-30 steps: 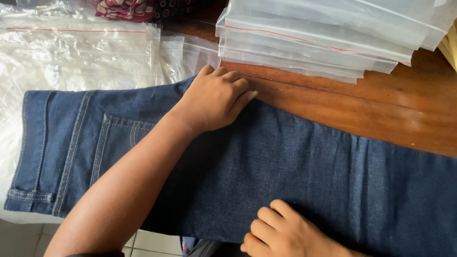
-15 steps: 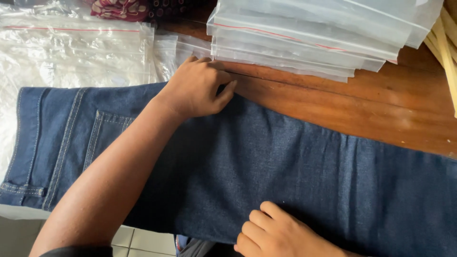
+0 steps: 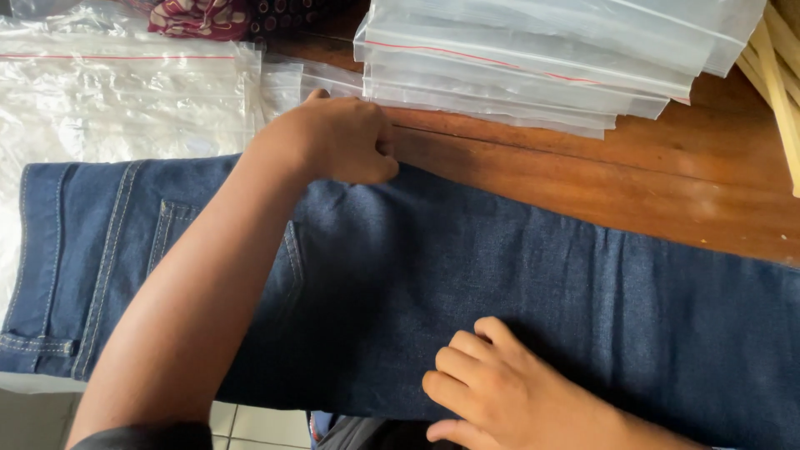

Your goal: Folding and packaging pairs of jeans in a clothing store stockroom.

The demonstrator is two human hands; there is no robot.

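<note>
Wooden table: left hand grip pinching jeans edge, right hand spread flat

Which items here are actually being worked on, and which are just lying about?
In hand:
- dark blue jeans, laid flat across the wooden table
- left hand, gripping the jeans' far edge
- right hand, resting on the near edge

Lying about:
- stack of clear plastic bags
- loose clear bags under the waistband end
- patterned red cloth
- pale wooden slats
</note>
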